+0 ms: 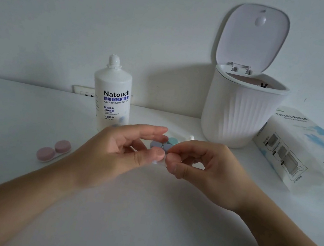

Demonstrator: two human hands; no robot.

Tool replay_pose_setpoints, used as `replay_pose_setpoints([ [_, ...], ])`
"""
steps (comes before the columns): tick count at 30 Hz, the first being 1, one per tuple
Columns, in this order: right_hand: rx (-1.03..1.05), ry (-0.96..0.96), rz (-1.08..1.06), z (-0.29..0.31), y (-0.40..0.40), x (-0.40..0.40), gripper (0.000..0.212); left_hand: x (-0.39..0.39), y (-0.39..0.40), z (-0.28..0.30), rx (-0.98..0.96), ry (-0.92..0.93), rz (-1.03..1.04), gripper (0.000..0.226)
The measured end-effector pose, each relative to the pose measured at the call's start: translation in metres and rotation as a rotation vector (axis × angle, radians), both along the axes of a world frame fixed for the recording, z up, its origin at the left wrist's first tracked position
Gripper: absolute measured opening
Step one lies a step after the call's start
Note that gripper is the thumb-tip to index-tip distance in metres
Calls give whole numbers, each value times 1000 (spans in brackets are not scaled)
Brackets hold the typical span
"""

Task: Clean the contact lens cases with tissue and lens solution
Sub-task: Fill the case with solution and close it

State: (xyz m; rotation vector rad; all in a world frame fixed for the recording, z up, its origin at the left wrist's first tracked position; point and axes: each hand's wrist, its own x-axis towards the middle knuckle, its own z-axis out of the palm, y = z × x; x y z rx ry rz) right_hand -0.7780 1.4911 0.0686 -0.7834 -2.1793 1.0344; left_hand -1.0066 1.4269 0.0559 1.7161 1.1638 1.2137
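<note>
Small white item [158, 162] pinched between both thumbs: mostly hidden, identity unclear. Lilac-capped lens case [160, 145] and teal cap [173, 140]: partly covered by fingers. White printed tissue pack [302, 150] at the table's right edge: cropped by the frame. Bin interior: indistinct.

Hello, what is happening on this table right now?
A person holds a small lens case between both hands above the white table: the left hand and the right hand each pinch it. Behind the fingers lie more cases with purple and teal caps. A pink lens case lies closed on the left. The Natouch solution bottle stands uncapped, next to an open bin and a tissue pack.
</note>
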Motion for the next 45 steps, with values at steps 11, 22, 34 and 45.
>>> replay_pose_setpoints([
  [11,-8,-5,-6,0,0,0,25,0,2,-1,11,92,120,38],
  [22,-4,-17,-8,0,-1,-1,31,1,1,-2,36,116,114,24],
  [34,7,-43,-2,-1,-1,-4,31,2,4,-5,29,79,188,41],
  [45,-32,4,10,-1,-1,-3,28,2,4,-4,18,66,168,36],
])
